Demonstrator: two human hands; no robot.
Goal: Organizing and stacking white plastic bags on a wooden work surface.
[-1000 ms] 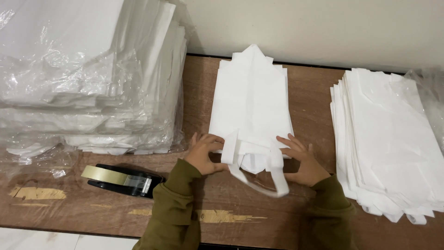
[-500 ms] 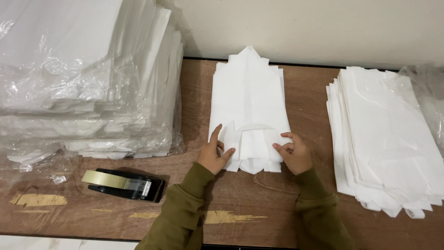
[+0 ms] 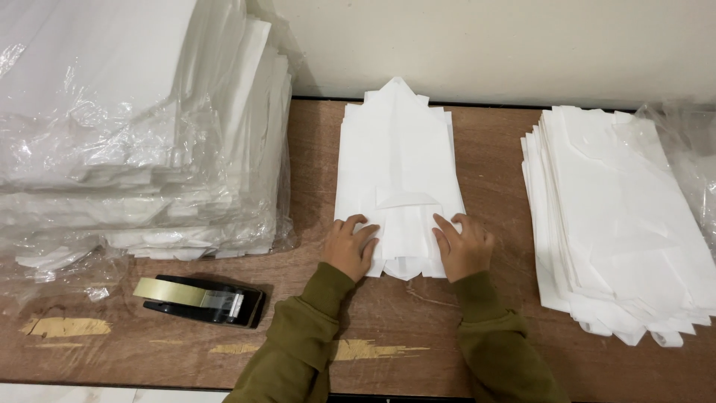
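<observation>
Here, both my hands press flat on the near end of a folded white bag stack point(image 3: 399, 168) on the brown table point(image 3: 492, 149).

My left hand point(image 3: 350, 246) lies on the stack's near left corner, fingers together and flat, gripping nothing; my right hand point(image 3: 462, 245) does the same on the near right corner, fingers slightly fanned. The stack's long axis runs straight away from me, its pointed end toward the wall point(image 3: 485, 45), its ragged end at my wrists. To my left stand wrapped piles of white sheets point(image 3: 134, 127), with a black tape dispenser point(image 3: 201, 300) near my left sleeve. To my right lies another loose white pile point(image 3: 619, 216), well apart.
</observation>
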